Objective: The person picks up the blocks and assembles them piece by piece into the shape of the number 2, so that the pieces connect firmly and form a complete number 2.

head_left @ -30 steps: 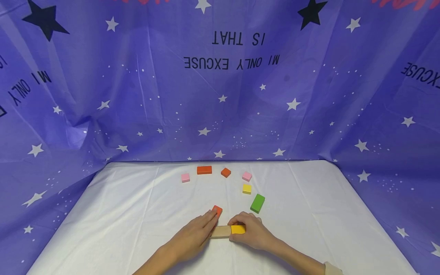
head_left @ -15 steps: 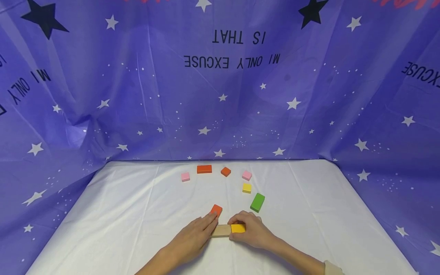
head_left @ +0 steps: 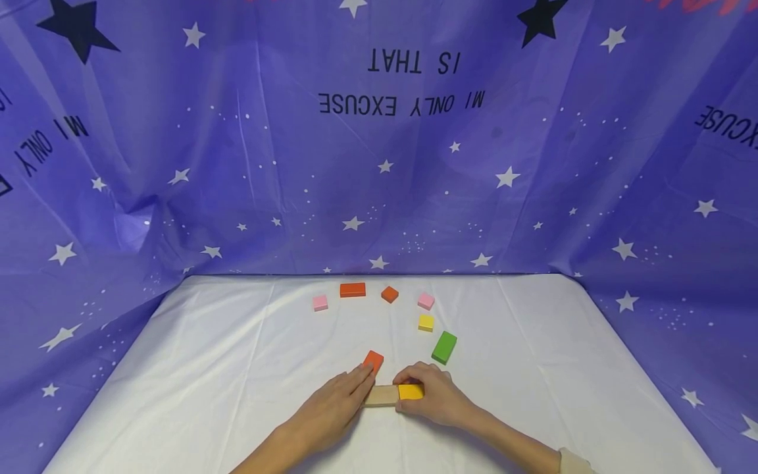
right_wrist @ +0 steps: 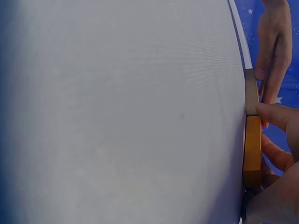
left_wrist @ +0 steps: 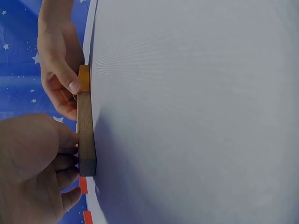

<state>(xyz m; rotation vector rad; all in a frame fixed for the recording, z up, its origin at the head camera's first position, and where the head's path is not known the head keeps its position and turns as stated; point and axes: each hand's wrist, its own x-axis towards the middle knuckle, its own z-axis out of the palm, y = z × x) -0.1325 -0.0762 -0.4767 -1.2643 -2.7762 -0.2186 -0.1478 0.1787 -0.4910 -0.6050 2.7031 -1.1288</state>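
Observation:
A plain wooden block (head_left: 381, 395) and a yellow block (head_left: 410, 392) lie end to end on the white cloth. My right hand (head_left: 438, 396) pinches the yellow block, thumb on the near side and fingers on the far side, beside the joint. With fingers extended, my left hand (head_left: 331, 407) rests over the left end of the wooden block, hiding that end in the head view. Its fingertips touch a red-orange block (head_left: 374, 361) just beyond. From the left wrist, the wooden block (left_wrist: 87, 135) shows its full length, with the left fingers along its far side.
Farther back lie a green block (head_left: 444, 347), a small yellow block (head_left: 426, 323) and a pink block (head_left: 426, 301). A red square block (head_left: 389, 294), a longer red block (head_left: 353, 289) and another pink block (head_left: 320, 303) are near the back edge. A purple star-print curtain (head_left: 379, 197) hangs behind.
Over the second, my left fingertips have drawn back slightly, so more of the red-orange block shows. My right hand keeps its hold on the yellow block.

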